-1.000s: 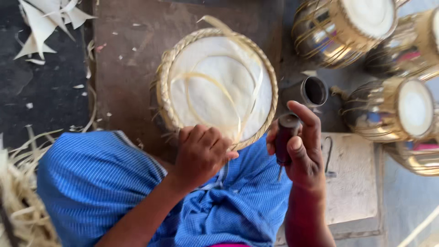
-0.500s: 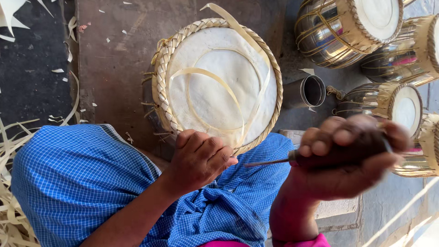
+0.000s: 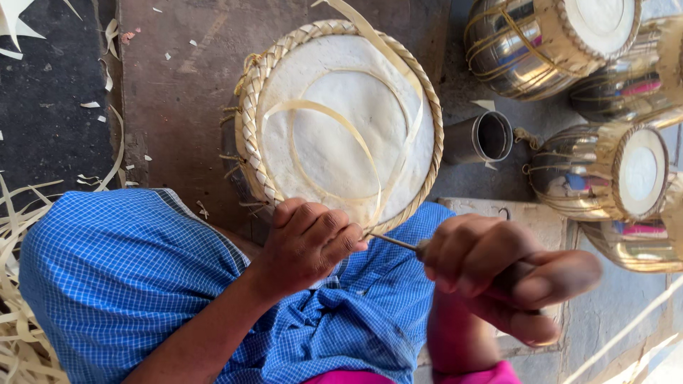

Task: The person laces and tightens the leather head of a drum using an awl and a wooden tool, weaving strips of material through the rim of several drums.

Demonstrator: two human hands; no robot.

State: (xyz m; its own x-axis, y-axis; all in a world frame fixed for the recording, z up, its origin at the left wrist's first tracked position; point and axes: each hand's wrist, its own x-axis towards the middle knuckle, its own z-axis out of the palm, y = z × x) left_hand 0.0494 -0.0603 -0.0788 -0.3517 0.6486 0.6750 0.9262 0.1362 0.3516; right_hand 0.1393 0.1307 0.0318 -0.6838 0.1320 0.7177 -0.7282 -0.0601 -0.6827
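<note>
A round drum head point(image 3: 348, 135) with a pale skin and a braided straw-coloured rim rests against my lap. A long flat pale strip point(image 3: 370, 153) loops loosely over the skin. My left hand point(image 3: 307, 242) grips the near rim of the drum, fingers curled over the braid. My right hand point(image 3: 501, 274) is closed around the handle of a thin metal awl point(image 3: 395, 242), whose point reaches the rim next to my left fingers. Blue checked cloth point(image 3: 142, 270) covers my legs.
Several shiny metal drums point(image 3: 555, 43) with white heads stand at the right, with a small metal cup point(image 3: 484, 139) beside them. Pale strip offcuts point(image 3: 21, 327) lie at the left on dark ground. A light slab point(image 3: 533, 220) lies under my right hand.
My right hand has turned from holding the tool upright to pointing it sideways, and the awl tip now meets the drum rim. My left hand stays on the rim.
</note>
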